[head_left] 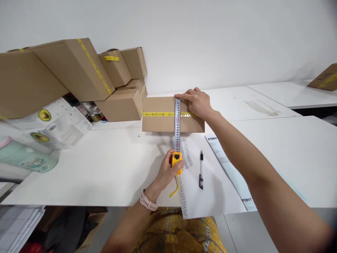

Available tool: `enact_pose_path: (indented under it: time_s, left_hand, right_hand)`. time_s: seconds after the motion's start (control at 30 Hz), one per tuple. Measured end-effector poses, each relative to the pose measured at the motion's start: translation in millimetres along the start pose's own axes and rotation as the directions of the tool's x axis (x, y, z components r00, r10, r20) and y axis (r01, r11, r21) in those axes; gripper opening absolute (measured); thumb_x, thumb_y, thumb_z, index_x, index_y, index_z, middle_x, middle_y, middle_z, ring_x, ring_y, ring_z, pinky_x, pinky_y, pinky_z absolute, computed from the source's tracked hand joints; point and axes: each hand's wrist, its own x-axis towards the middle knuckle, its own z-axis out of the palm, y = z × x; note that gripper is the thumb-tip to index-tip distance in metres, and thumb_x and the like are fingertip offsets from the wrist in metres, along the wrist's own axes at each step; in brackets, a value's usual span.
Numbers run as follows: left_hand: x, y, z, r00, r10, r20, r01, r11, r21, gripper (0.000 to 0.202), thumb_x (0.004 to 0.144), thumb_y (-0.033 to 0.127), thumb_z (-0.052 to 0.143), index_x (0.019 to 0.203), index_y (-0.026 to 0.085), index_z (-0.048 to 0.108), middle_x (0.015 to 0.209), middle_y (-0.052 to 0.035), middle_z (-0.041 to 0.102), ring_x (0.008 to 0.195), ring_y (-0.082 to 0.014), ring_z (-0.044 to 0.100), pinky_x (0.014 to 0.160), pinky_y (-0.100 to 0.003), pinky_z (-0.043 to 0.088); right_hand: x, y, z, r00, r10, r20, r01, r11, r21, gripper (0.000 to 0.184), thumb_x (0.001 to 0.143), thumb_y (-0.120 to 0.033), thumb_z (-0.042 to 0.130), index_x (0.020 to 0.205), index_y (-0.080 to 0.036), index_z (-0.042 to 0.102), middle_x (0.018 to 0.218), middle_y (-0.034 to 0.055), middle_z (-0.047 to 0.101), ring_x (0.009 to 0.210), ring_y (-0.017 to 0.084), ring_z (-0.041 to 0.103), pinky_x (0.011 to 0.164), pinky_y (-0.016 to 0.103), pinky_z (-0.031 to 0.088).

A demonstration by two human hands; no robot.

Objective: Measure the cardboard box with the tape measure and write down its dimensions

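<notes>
The fingers of the left hand were closed around the case of a yellow plastic tape measure with a black button, the thumb lying across its near end. The index finger of the right hand was extended to the free end of the silver metal blade, at the far edge of a brown rectangular cardboard box; whether the right fingers pinched the blade could not be told. The blade ran straight across the box's face, crossed a yellow printed adhesive strip, and passed the near edge to the case. The box was located over the middle of the white table surface, between its near and far edges. A yellow strap hung from the case, and a pale pink wristband encircled the left wrist.

A white paper sheet overhung the near edge of the surface, with a clear-and-black pen lying on it. To its right, a pale blue printed packet extended to the near edge. Toward the left edge were a mint-green cylindrical bottle, a white avocado-printed carton and piled brown cardboard cartons.
</notes>
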Motion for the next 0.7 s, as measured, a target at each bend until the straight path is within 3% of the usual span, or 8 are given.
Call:
enact_pose_path:
  time_s: [0.27,0.4,0.57,0.7]
  left_hand:
    - [1.4,-7.2,3.8,0.999,0.034,0.037,-0.035,0.999,0.019,0.046,0.084,0.039,0.076,0.120,0.022,0.054,0.101,-0.0021,0.060,0.076,-0.0130,0.056,0.067,-0.026,0.049]
    - [-5.9,-4.6,3.5,0.999,0.030,0.022,-0.030,1.000,0.009,0.048,0.085,0.040,0.076,0.123,0.022,0.054,0.100,-0.0024,0.060,0.077,-0.0138,0.056,0.068,-0.027,0.050]
    - [-39.8,-0.1,-2.9,0.994,0.111,-0.009,-0.111,0.993,-0.040,0.061,0.081,0.049,0.078,0.132,0.024,0.055,0.112,-0.0081,0.064,0.091,-0.0218,0.063,0.078,-0.033,0.056]
    - [-73.1,-8.5,-16.7,0.989,0.129,-0.068,-0.131,0.991,-0.030,0.062,0.085,0.049,0.075,0.136,0.025,0.051,0.120,-0.0108,0.063,0.100,-0.0248,0.063,0.088,-0.039,0.057]
  right_hand:
    - [-3.5,-2.8,-1.0,1.000,0.004,-0.020,-0.004,1.000,0.009,0.045,0.103,-0.035,0.035,0.133,-0.037,0.068,0.108,0.0107,0.069,0.097,0.031,0.046,0.074,0.043,0.036]
    - [-3.7,-5.6,0.9,0.999,0.049,-0.014,-0.049,0.999,-0.019,0.049,0.105,-0.037,0.027,0.142,-0.036,0.060,0.101,0.0105,0.069,0.099,0.031,0.047,0.079,0.045,0.037]
    - [-10.7,-16.1,4.3,0.995,0.086,-0.057,-0.089,0.994,-0.059,0.053,0.102,-0.058,0.034,0.134,-0.027,0.062,0.102,0.0143,0.068,0.112,0.039,0.048,0.090,0.051,0.037]
    - [-44.1,-34.2,3.2,0.997,0.059,-0.040,-0.062,0.993,-0.097,0.058,0.100,-0.065,0.030,0.125,-0.025,0.064,0.107,0.0164,0.065,0.116,0.041,0.048,0.093,0.054,0.035]
